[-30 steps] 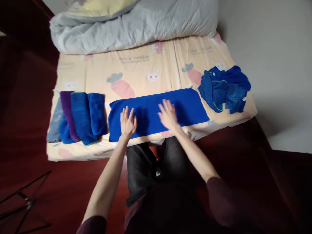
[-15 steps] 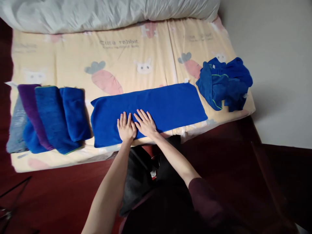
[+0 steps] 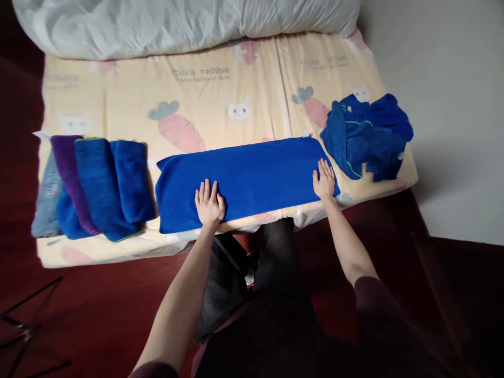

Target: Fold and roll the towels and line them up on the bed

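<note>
A blue towel (image 3: 252, 173) lies spread in a long flat strip along the near edge of the bed. My left hand (image 3: 210, 203) rests flat on its left-middle part, fingers extended. Near the towel's right end, my right hand (image 3: 325, 179) also lies flat with its fingers stretched out. Just beyond that end sits a crumpled heap of blue cloths (image 3: 370, 136) with green edging. On the left are folded cloths: a blue one (image 3: 134, 181), a blue one with green edging (image 3: 96, 184), a purple one (image 3: 73, 178) and a grey one (image 3: 47, 199).
The bed (image 3: 129, 94) has a pale yellow sheet printed with carrots and rabbits. A white quilt (image 3: 189, 26) runs along its far side. A white wall (image 3: 452, 115) stands at the right, and thin dark metal legs (image 3: 27, 333) are on the red floor at lower left.
My right hand has slid right across the towel, from beside my left hand to the towel's right end. My left hand stays in about the same place. The view has shifted slightly.
</note>
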`<state>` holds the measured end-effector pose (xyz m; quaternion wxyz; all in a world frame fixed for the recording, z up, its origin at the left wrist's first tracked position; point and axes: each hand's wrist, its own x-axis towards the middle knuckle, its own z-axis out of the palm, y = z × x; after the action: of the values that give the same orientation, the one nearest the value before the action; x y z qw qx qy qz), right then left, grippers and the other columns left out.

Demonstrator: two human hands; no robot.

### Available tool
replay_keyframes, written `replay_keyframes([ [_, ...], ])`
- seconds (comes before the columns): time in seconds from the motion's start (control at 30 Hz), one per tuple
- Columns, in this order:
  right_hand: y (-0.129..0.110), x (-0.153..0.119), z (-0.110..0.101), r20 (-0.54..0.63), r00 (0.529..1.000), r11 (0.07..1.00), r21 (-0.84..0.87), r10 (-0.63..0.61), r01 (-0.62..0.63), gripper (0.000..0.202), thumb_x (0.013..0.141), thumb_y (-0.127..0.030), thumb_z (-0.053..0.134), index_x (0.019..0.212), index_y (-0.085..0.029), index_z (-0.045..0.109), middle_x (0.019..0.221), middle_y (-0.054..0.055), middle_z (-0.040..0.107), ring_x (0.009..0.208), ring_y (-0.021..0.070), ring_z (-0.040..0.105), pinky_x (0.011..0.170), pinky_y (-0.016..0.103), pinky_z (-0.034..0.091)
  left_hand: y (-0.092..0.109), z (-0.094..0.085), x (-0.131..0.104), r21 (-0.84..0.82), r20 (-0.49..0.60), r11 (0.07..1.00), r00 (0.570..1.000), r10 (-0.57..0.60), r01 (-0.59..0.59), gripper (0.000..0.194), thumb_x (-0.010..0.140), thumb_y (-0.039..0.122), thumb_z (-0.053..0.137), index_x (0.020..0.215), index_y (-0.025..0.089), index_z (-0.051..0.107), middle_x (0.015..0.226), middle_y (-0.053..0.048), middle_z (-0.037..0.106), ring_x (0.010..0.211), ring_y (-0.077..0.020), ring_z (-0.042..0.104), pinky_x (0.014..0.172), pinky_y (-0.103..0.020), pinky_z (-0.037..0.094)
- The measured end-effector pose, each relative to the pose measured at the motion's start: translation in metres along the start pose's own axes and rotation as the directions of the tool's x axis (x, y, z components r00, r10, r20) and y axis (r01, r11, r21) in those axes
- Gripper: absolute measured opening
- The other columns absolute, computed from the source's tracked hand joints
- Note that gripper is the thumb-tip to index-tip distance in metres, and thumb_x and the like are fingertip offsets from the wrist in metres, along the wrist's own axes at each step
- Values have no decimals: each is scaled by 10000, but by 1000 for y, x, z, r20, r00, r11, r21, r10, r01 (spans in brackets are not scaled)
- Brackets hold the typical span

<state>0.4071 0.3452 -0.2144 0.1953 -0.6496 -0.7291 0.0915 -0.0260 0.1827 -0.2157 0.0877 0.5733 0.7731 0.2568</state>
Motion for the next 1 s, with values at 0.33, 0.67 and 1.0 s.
replay_keyframes([
  [0.33, 2, 2, 13, -115, 993, 1000, -17, -20, 18, 568, 1044, -310, 369, 1523, -116, 605, 1604, 167, 560, 1564, 288, 460, 1315, 568, 326, -15, -8, 2, 5, 59, 999, 997, 51, -52, 593, 1058, 358, 365, 1612, 219, 526, 1744, -59, 360, 1650, -249, 288, 1376, -504, 167],
  [0.67, 5, 4, 19, -163, 986, 1000, -6, -22, 21, 555, 1003, -284, 409, 1474, -111, 648, 1555, 189, 605, 1529, 304, 507, 1292, 571, 363, -109, -61, 6, 140, -50, 974, 983, -175, 180, 656, 1059, 403, 356, 1643, 123, 460, 1759, -143, 313, 1664, -293, 241, 1361, -526, 200],
  [1.0, 2, 4, 19, -177, 984, 1000, -17, -25, 22, 547, 995, -266, 420, 1457, -97, 658, 1538, 198, 618, 1523, 307, 515, 1292, 555, 365, -99, -77, 17, 184, 22, 980, 997, -81, 75, 624, 1005, 349, 433, 1576, 107, 501, 1741, -189, 346, 1672, -341, 196, 1368, -615, 134],
])
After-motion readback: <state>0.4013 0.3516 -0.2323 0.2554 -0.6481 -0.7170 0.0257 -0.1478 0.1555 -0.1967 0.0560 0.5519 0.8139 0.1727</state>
